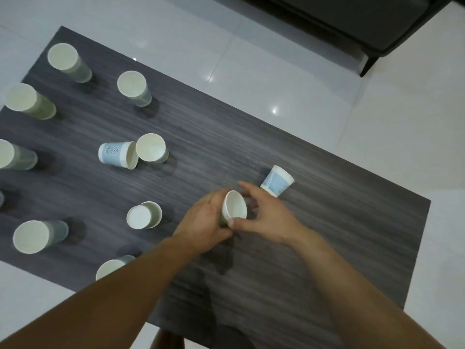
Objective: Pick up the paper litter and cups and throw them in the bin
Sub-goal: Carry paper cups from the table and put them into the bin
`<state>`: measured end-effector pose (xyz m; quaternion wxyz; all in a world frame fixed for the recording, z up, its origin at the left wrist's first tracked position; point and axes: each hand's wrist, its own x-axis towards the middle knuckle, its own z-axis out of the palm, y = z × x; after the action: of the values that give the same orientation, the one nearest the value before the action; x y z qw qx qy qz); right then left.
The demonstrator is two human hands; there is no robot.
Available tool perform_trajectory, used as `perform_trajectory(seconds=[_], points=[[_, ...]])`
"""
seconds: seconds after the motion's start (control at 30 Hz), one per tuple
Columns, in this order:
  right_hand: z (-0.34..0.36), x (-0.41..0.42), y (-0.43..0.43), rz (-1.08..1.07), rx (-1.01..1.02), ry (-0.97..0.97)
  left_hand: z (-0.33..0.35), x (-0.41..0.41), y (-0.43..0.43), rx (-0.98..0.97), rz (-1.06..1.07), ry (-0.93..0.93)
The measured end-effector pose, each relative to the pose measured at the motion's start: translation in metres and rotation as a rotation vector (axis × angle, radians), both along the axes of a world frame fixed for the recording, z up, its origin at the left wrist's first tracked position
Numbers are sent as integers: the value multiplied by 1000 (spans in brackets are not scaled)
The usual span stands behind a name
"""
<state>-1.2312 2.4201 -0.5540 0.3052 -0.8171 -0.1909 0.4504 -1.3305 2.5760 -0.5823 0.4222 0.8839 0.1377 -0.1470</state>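
The person is bending over the table (339, 248). The left hand (203, 222) is curling its fingers round the body of a cup (235, 209), holding it tilted just off the tabletop with the mouth facing up toward them. The right hand (266, 215) is at the same cup. Its thumb is lying on the lower rim and its fingers are arching over the far side. I cannot tell whether it is truly pinching the cup or only steadying it.

Just beyond the right hand, apart from its fingers, a blue cup (276, 181) is lying on its side. The other cups (133, 86) are scattered across the left of the table, most upright and a couple tipped over. No bin is showing, and I am seeing no loose paper.

These are looking like thin paper cups, very light and, going by the open mouths, empty. I would expect the wall to be giving under any hard squeeze, while the rolled rim is probably the stiffest part. A gentle wrap round the body or a pinch at the rim should do. Nesting one inside another would likely let a hand carry several.
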Motion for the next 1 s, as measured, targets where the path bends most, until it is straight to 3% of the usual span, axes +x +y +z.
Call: perform_trajectory(seconds=[0.07, 0.13, 0.17, 0.23, 0.3, 0.43, 0.57, 0.87, 1.0], points=[[-14, 19, -6, -100, -69, -192, -10, -12, 9, 75, 62, 30], [-31, 41, -11, -195, -274, -469, -20, -26, 11, 75, 90, 79], [-40, 50, -11, -221, -412, -509, -24, -33, 10, 58, 98, 100], [-56, 65, -8, -270, -639, -376, -29, -43, 7, 28, 114, 128], [-73, 74, -7, -376, -693, -212, -31, -50, 2, 8, 123, 142], [-85, 70, -6, -394, -677, -159, -29, -57, -4, 22, 104, 110], [-71, 37, -19, -429, -533, -153, -9, -48, -3, 164, 70, 73], [26, -29, -43, -484, -217, -147, 85, -46, -16, 216, 21, 19], [81, -64, -62, -393, -158, -322, 125, -61, -30, 201, -10, -27]])
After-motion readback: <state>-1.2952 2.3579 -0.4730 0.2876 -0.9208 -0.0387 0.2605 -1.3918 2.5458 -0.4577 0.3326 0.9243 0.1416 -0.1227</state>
